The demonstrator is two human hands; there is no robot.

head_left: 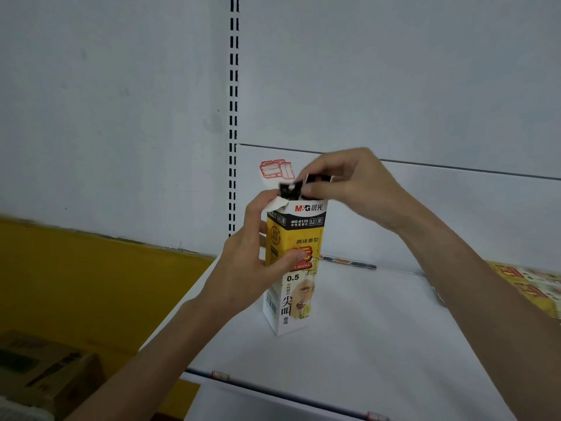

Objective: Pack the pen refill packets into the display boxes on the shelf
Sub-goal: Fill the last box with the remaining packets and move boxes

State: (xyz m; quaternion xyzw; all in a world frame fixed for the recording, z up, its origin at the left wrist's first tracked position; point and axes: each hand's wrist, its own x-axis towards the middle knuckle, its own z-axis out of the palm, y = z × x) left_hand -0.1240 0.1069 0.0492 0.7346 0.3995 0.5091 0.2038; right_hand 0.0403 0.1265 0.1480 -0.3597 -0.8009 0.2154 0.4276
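— Where are we with the box?
— We are holding the display box [296,287] upright on the white shelf [364,329], near the back panel. Our left hand [252,265] is wrapping its fingers [291,256] round the box's middle, thumb across the printed front.
— And the right?
— Our right hand [349,183] is pinching the dark refill packets [293,188] at the box's open top, with the fingers closed on their upper ends. We cannot tell how far down they are sitting.
— How are we expecting these to handle?
— Light, we are guessing, and the card is thin. The white flap [277,204] by the opening is looking crumpled, so we are squeezing the walls gently. The packets are probably slick film over thin, stiff refills, so we are taking them by the top edge and lining them up with the opening rather than forcing them.
— Anything nearby?
— A pen [349,262] is lying along the back of the shelf. More yellow packaging [528,287] is showing at the right edge, well apart from our hands.
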